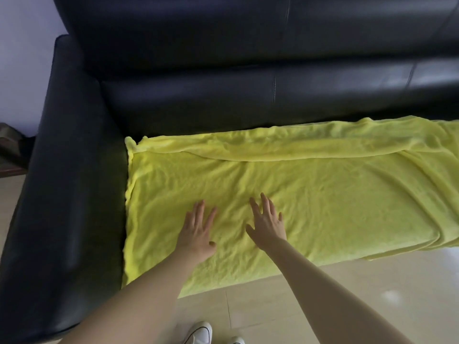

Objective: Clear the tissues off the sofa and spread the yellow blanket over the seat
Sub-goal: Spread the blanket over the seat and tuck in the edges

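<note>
One black leather sofa (223,70) fills most of the view, with one broad armrest (69,194) on the left and a padded back made of two stacked rolls across the top. The back carries three stitched seams, one near the middle of the upper roll, one near the middle of the lower roll, and one further right.

One yellow blanket (323,194) lies spread over the seat, from the inner face of the armrest out past the right edge of the picture. Its front edge hangs down over the front of the seat toward the floor. Along the back runs one long fold of doubled cloth, and several creases fan out on the right side. The left edge is bunched up against the armrest.

The floor (347,294) is pale glossy tile, with one bright spot of reflected light at lower right.

Two bare forearms reach in from the bottom. The left hand (197,232) lies flat on the blanket, palm down, fingers straight and slightly spread, holding nothing. The right hand (267,223) lies just beside it, apart from it, also flat on the cloth with fingers straight and fanned, gripping nothing.

Two white shoes (200,332) show at the bottom edge, the right one only by its toe.
</note>
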